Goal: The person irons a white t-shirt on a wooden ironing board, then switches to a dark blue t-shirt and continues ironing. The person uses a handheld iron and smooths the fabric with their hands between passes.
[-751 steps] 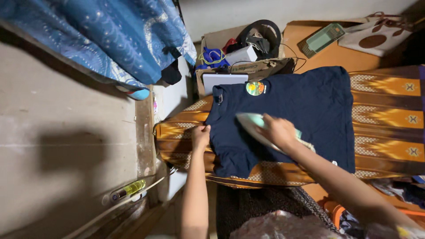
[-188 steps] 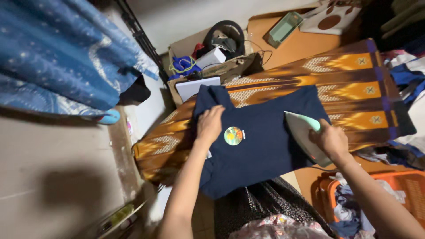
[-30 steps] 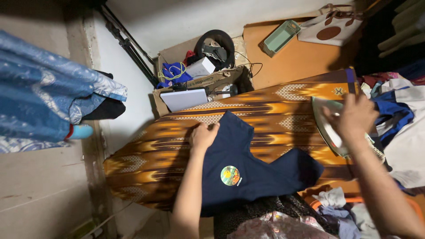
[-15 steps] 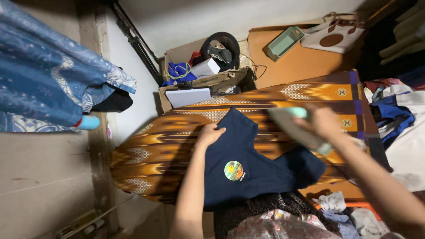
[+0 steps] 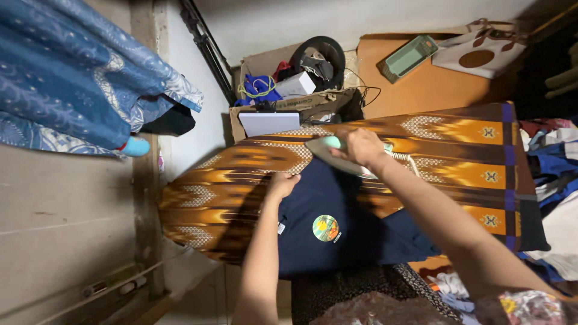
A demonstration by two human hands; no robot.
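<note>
A dark blue T-shirt (image 5: 313, 207) with a round coloured print lies on an ironing board covered in orange-brown patterned cloth (image 5: 457, 156). My left hand (image 5: 283, 184) presses down on the shirt's left edge, fingers curled over the fabric. Gripped in my right hand (image 5: 360, 146) is the handle of a pale green iron (image 5: 328, 150), which sits at the shirt's far edge near the back of the board. Its cord runs off to the right across the cloth.
A cardboard box (image 5: 295, 99) full of odds and ends stands behind the board. Blue patterned fabric (image 5: 78, 78) hangs at the left. A green basket (image 5: 411, 57) and a cloth bag (image 5: 475, 54) lie on an orange surface at the back. Clothes are piled at the right.
My right hand has carried the iron from the board's right end leftward to the shirt's far edge. The left hand has stayed on the shirt.
</note>
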